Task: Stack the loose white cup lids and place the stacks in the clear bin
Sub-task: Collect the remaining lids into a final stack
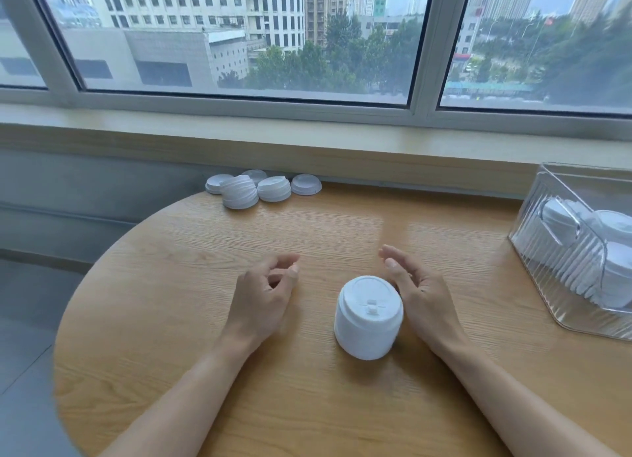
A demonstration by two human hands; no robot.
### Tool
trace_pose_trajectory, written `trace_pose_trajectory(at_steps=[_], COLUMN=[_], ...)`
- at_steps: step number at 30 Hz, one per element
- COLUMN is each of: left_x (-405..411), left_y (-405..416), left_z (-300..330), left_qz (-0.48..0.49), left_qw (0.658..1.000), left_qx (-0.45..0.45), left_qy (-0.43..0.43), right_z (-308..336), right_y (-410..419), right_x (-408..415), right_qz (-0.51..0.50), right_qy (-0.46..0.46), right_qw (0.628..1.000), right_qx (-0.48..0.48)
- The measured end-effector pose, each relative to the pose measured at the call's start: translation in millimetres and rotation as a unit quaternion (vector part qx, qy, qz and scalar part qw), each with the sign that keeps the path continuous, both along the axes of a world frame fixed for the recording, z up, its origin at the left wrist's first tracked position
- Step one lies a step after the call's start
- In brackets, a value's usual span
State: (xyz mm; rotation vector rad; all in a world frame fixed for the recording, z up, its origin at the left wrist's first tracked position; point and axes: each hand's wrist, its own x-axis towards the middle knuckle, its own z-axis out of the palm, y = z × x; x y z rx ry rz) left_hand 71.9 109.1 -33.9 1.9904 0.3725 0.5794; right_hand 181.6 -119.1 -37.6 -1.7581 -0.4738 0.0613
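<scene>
A tall stack of white cup lids (368,316) stands on the wooden table (171,319) between my hands. My right hand (415,294) lies just right of the stack with its fingers straight, close to or touching its side. My left hand (265,294) rests on the table left of the stack, apart from it, fingers loosely curled and holding nothing. More white lids (263,187) lie at the table's far edge in short stacks and singly. The clear bin (578,251) at the right holds several lid stacks lying on their sides.
A window sill (307,142) runs along the table's far side, right behind the far lids. The round table's edge curves away on the left, with grey floor (27,319) beyond. Bare wood separates the near stack from the bin.
</scene>
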Motion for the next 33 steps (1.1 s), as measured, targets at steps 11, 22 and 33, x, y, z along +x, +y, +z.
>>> trace_pose_trajectory(at_steps=[11, 22, 33], left_x=[48, 133, 152], left_y=[119, 208, 216], left_z=[-2, -10, -8], left_qz=[0.137, 0.192, 0.161], left_qw=[0.984, 0.971, 0.975], left_qx=[0.095, 0.119, 0.145], left_qy=[0.060, 0.074, 0.045], right_z=[3, 0, -15], right_y=[115, 252, 285], right_x=[85, 164, 192], right_qz=[0.063, 0.074, 0.045], right_qy=[-0.121, -0.293, -0.311], right_qw=[0.981, 0.927, 0.905], right_qx=[-0.140, -0.221, -0.287])
